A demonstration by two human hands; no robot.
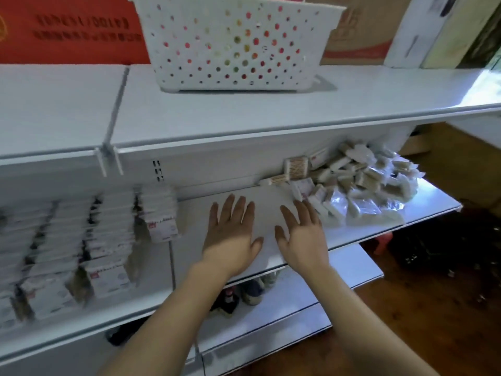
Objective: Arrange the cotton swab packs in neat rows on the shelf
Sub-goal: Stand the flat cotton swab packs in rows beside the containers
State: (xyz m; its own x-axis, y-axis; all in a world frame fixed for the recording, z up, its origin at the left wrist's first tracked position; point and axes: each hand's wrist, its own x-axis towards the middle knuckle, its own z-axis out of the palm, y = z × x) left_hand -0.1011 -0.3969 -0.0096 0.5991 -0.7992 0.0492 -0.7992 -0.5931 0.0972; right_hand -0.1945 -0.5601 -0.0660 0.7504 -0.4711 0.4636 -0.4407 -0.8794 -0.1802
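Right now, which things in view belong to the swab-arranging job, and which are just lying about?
Job: loose pile of cotton swab packs; middle shelf; left hand and right hand, both open and empty.

Lying about: white perforated basket; cardboard box; shoes on the lower shelf.

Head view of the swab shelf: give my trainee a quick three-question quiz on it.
1. True or false: the left hand grips a pack.
2. Where is the loose pile of swab packs: A) in the white basket, B) on the shelf right of the right hand, C) on the floor?
3. What lies on the shelf to the left of the hands?

Key: 1 false, both hands are flat and open. 2 B. 3 Neat rows of packs.
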